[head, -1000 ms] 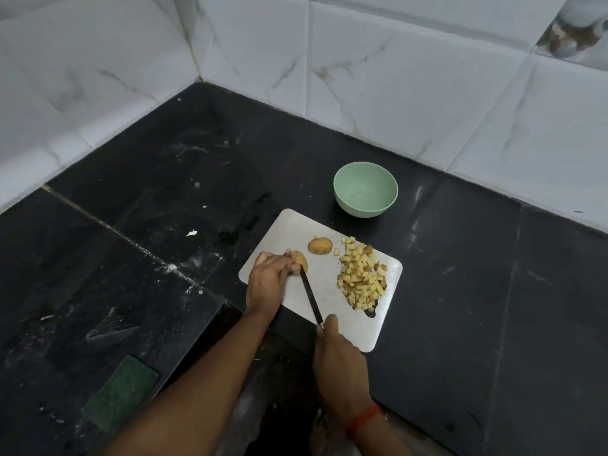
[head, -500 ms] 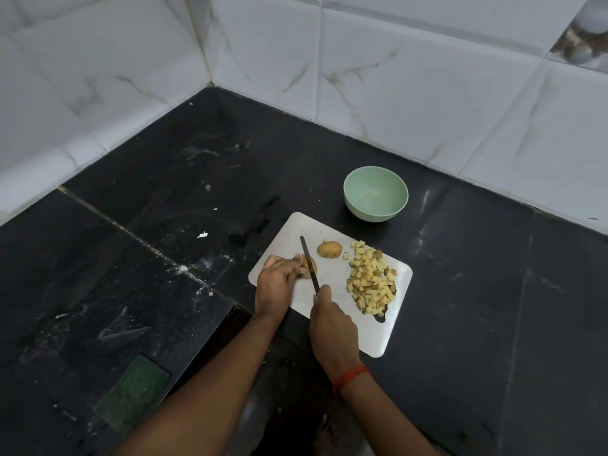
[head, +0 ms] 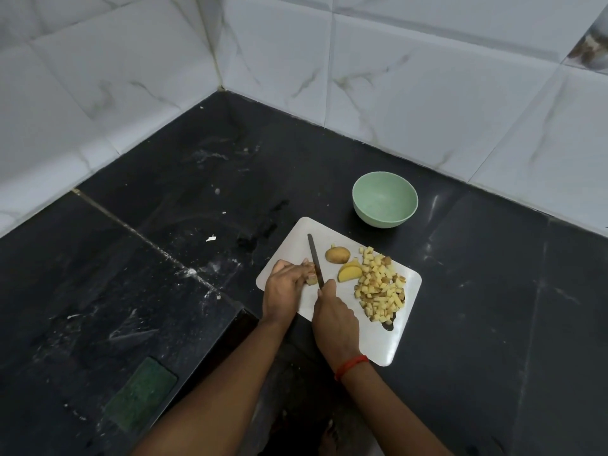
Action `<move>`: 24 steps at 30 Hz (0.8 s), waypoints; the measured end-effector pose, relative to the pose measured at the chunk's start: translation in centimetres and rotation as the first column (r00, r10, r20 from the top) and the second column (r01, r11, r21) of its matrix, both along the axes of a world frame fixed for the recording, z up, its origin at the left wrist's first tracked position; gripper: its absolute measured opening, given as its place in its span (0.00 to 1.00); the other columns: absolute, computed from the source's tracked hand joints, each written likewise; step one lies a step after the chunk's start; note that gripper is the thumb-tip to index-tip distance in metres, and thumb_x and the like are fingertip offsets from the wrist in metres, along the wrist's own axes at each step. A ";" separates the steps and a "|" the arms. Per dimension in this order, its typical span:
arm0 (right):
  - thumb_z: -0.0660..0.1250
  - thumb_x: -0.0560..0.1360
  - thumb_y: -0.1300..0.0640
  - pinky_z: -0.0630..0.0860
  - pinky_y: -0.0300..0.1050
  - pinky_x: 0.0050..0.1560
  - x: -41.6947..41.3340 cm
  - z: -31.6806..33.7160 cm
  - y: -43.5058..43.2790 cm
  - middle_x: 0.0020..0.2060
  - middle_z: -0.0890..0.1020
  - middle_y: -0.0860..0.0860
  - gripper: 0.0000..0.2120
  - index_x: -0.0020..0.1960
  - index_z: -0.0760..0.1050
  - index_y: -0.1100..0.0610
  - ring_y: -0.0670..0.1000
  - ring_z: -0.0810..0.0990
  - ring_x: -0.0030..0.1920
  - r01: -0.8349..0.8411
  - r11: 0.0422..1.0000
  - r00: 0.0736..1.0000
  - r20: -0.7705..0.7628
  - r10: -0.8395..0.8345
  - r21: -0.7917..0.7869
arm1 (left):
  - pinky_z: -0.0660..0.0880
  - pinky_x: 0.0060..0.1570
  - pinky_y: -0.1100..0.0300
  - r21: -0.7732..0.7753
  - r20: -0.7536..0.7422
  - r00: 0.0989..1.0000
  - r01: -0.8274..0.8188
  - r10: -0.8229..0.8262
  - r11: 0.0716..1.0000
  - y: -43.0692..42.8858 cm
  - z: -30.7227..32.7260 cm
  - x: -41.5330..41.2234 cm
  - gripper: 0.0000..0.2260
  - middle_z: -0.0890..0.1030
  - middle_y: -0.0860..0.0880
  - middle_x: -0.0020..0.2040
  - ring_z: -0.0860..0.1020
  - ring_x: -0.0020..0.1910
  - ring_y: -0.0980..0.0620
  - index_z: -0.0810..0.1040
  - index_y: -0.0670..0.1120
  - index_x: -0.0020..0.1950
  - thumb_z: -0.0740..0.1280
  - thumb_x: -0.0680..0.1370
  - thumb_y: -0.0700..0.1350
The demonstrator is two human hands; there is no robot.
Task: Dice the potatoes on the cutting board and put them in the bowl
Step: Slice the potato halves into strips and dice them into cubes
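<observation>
Two hands, left holding one potato piece, right gripping one knife, one bowl

Both bare forearms reach in from the lower edge and converge. The left hand lies palm down, its fingertips curled onto a potato piece. The right hand, with a red thread at its wrist, grips a knife.
</observation>
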State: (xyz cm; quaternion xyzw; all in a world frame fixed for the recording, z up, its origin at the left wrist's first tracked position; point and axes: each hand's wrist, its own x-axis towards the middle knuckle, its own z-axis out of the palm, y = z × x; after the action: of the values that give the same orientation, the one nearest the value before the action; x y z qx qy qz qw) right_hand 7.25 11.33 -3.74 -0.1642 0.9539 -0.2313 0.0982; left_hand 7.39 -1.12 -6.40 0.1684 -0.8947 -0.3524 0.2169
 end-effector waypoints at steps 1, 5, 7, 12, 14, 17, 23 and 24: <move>0.50 0.85 0.52 0.76 0.50 0.36 0.1 -0.1 0.0 0.39 0.81 0.50 0.05 0.58 0.61 0.52 0.53 0.81 0.36 0.010 1.000 1.000 -0.003 -0.010 -0.012 | 0.76 0.45 0.66 0.001 0.000 1.000 0.000 0.000 1.000 0.0 0.0 0.0 0.06 0.78 0.65 0.39 0.74 0.45 0.56 0.87 0.48 0.51 0.69 0.81 0.41; 0.50 0.85 0.51 0.72 0.47 0.34 0.0 0.1 0.4 0.38 0.81 0.51 0.08 0.60 0.62 0.53 0.53 0.81 0.37 0.027 0.999 0.999 -0.035 -0.028 -0.030 | 0.77 0.48 0.63 0.002 0.027 0.999 0.016 -0.016 1.000 -0.3 -0.3 -0.1 0.09 0.85 0.56 0.47 0.74 0.48 0.57 0.86 0.47 0.58 0.72 0.79 0.43; 0.50 0.85 0.52 0.71 0.47 0.33 -0.1 0.1 0.3 0.39 0.82 0.51 0.08 0.60 0.63 0.53 0.53 0.81 0.37 0.010 1.000 1.000 -0.028 -0.011 -0.021 | 0.77 0.49 0.64 0.031 0.036 0.999 0.014 -0.015 0.999 -0.3 -0.3 -0.1 0.09 0.85 0.55 0.47 0.73 0.49 0.57 0.85 0.46 0.59 0.72 0.79 0.44; 0.50 0.85 0.53 0.67 0.45 0.32 -0.6 -0.2 0.2 0.39 0.81 0.51 0.08 0.62 0.61 0.53 0.53 0.81 0.37 -0.006 1.000 0.999 -0.047 0.005 -0.009 | 0.76 0.47 0.64 0.030 0.043 0.999 0.023 -0.024 0.999 -0.4 -0.3 -0.3 0.08 0.85 0.56 0.45 0.73 0.49 0.57 0.86 0.47 0.58 0.71 0.80 0.45; 0.50 0.85 0.52 0.68 0.46 0.31 -0.6 -0.2 0.3 0.38 0.81 0.51 0.08 0.61 0.62 0.53 0.53 0.81 0.36 0.008 0.998 0.999 -0.047 -0.011 -0.066 | 0.78 0.49 0.60 0.024 0.019 0.999 0.031 -0.032 0.999 -0.5 -0.4 -0.2 0.09 0.85 0.55 0.49 0.74 0.51 0.56 0.85 0.46 0.59 0.72 0.79 0.45; 0.53 0.85 0.51 0.71 0.47 0.31 -0.5 -0.5 1.4 0.33 0.79 0.48 0.06 0.55 0.64 0.52 0.49 0.78 0.32 0.057 0.944 0.997 -0.027 -0.069 -0.324 | 0.77 0.55 0.58 0.066 0.005 1.000 0.020 -0.020 0.998 -0.4 -0.2 -0.2 0.11 0.85 0.54 0.54 0.76 0.56 0.55 0.85 0.46 0.59 0.73 0.78 0.47; 0.60 0.83 0.56 0.64 0.46 0.29 0.3 -0.4 4.6 0.31 0.68 0.49 0.09 0.44 0.66 0.54 0.44 0.66 0.30 0.139 0.693 0.987 0.039 -0.158 -0.707 | 0.75 0.60 0.60 0.259 0.093 0.990 0.076 -0.103 0.963 -1.8 0.3 -0.6 0.23 0.77 0.59 0.61 0.75 0.62 0.56 0.80 0.51 0.66 0.74 0.73 0.57; 0.60 0.83 0.57 0.64 0.46 0.29 0.4 -0.4 4.7 0.31 0.69 0.50 0.09 0.44 0.66 0.55 0.44 0.66 0.30 0.155 0.666 0.981 0.036 -0.189 -0.730 | 0.75 0.61 0.58 0.265 0.116 0.982 0.112 -0.147 0.958 -2.2 0.6 -0.8 0.22 0.77 0.58 0.61 0.75 0.62 0.54 0.80 0.52 0.66 0.75 0.73 0.54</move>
State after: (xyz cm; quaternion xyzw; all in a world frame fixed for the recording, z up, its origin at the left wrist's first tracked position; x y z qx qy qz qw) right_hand 7.70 16.00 -4.11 -0.1040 0.7958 -0.5963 -0.0177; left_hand 6.57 -3.33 -5.82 0.1595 -0.8629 -0.4670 0.1088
